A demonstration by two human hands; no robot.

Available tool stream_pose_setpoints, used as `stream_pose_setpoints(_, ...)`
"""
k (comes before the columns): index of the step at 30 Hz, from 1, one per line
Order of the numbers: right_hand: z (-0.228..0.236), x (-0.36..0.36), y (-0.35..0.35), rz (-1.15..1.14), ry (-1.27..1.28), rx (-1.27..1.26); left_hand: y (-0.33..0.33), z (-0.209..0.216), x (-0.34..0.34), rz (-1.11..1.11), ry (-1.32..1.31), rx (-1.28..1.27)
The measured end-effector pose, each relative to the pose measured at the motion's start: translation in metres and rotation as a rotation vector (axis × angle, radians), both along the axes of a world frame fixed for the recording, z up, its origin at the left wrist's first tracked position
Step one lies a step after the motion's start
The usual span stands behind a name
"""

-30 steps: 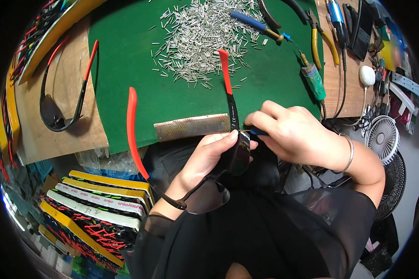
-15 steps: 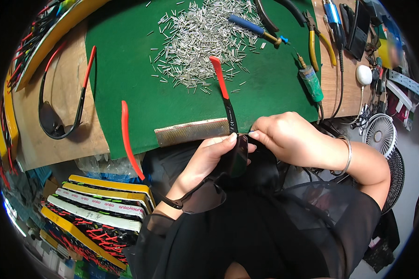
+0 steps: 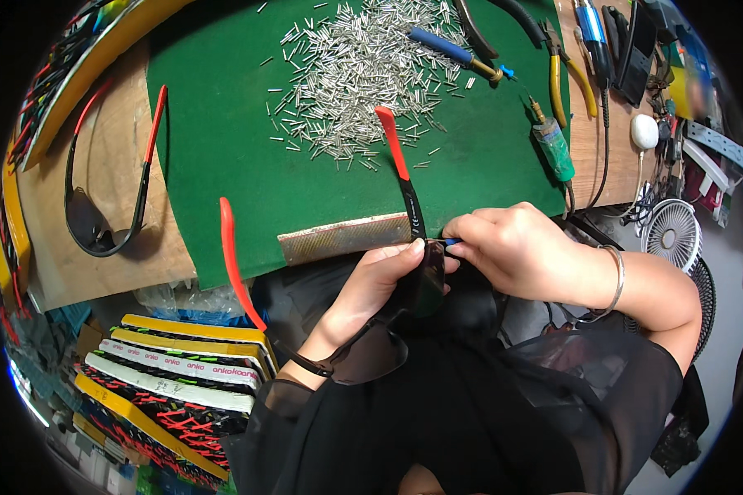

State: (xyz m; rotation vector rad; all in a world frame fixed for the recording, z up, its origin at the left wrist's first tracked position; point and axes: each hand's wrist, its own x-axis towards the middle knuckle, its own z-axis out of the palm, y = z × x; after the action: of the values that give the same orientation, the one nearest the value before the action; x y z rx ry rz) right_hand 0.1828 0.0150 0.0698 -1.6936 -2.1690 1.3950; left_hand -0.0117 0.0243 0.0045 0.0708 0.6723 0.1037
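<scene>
Nearer to our body by a little, compared with the earlier frame, was the left red tip of the black-framed, dark-lensed sunglasses (image 3: 370, 355); slightly more blue showed at our right fingertips. We had the sunglasses over our lap, one temple reaching across the near edge of the green mat (image 3: 206, 165). Our left hand (image 3: 380, 272) was closed, thumb against fingers, around the frame beside one hinge, seemingly to steady that joint. Our right hand (image 3: 512, 252) pinched a thin tool with a blue handle (image 3: 451, 242), pointed toward the hinge, probably for fine control; whether its tip touched, we could not tell. Just beyond our left thumb lay a flat, grey, rough-faced bar (image 3: 343, 239). We had the heaped silver metal pins (image 3: 351, 82) farther back, perhaps to leave elbow room.
</scene>
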Motion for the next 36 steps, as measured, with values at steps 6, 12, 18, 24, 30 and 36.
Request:
stream_pose_setpoints(6,0.0,-0.005,0.001,-0.144,0.031,-0.149,0.0,0.005,0.0,-0.009,0.028,0.03)
stream_pose_setpoints(12,-0.002,-0.005,-0.003,-0.015,-0.041,0.044,0.001,0.007,0.0,0.001,0.05,0.074)
stream_pose_setpoints(18,-0.004,-0.001,-0.003,0.248,-0.093,0.375,0.0,0.001,0.001,0.019,0.008,0.088)
stream_pose_setpoints(24,-0.004,-0.001,-0.005,0.353,-0.167,0.455,0.0,-0.003,-0.001,-0.043,-0.017,0.07)
stream_pose_setpoints(30,-0.002,-0.004,0.0,-0.134,0.075,-0.077,0.0,-0.001,0.003,-0.049,0.028,0.061)
stream_pose_setpoints(36,-0.001,-0.007,0.008,-0.521,0.236,-0.574,0.0,0.004,0.002,-0.032,0.063,0.139)
